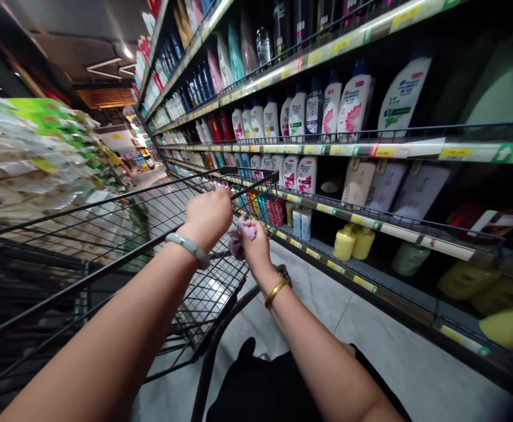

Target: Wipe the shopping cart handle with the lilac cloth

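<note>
My left hand [209, 215], with a pale green bangle on its wrist, is closed above the black wire shopping cart [181, 202]. Its fingers are turned away, so what they hold cannot be made out; a bit of something purplish shows just past the knuckles. To its right, my right hand [255, 243], wearing a gold bracelet, is closed on a crumpled light purple cloth [238, 241]. The cloth hangs at the fingertips, beside the cart's wire side. The two hands are close together but apart.
Shelves [406, 231] of bottles run along the right, with shampoo bottles [297, 114] at mid height and yellow bottles [344, 241] lower down. Packed goods [41, 170] are stacked at the left. Grey tiled floor [327, 293] shows between cart and shelves.
</note>
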The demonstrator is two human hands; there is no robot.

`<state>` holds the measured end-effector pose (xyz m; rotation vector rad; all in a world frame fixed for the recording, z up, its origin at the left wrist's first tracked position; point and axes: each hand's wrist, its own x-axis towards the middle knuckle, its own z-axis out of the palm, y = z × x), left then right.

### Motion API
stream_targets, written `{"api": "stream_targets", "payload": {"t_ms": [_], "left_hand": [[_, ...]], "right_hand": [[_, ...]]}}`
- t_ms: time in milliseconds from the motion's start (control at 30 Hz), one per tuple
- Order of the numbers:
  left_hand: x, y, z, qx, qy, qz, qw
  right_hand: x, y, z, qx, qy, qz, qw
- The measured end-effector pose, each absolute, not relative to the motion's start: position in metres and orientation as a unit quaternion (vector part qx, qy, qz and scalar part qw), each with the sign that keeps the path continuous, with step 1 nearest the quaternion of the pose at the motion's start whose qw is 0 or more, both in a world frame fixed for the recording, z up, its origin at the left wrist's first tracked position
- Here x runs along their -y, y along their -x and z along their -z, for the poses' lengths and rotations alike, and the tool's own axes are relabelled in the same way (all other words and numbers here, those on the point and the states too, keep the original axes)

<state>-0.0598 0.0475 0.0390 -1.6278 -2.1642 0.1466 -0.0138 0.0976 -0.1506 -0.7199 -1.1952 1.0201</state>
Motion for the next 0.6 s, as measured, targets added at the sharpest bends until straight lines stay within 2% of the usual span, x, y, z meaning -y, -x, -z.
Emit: {"api": "stream_targets", "payload": {"t_ms": [100,333,433,600], "left_hand": [[-0.02,0.073,-0.05,0.781,0.57,-0.095,0.235],[0.022,0.086,-0.052,0.815,0.526,-0.157,0.186],[0.024,0.083,-0.044,0.808,0.526,-0.139,0.227],[0.027,0.082,-0.034,0.786,0.536,-0.116,0.283]], "right_hand": [[-0.085,0.017,0.137,0.557,0.284,-0.418,0.659],[-0.089,0.022,0.196,0.431,0.423,-0.512,0.611],[-0.084,0.026,0.173,0.442,0.381,-0.505,0.636],[-0.063,0.02,0.103,0.516,0.211,-0.424,0.714]]}}
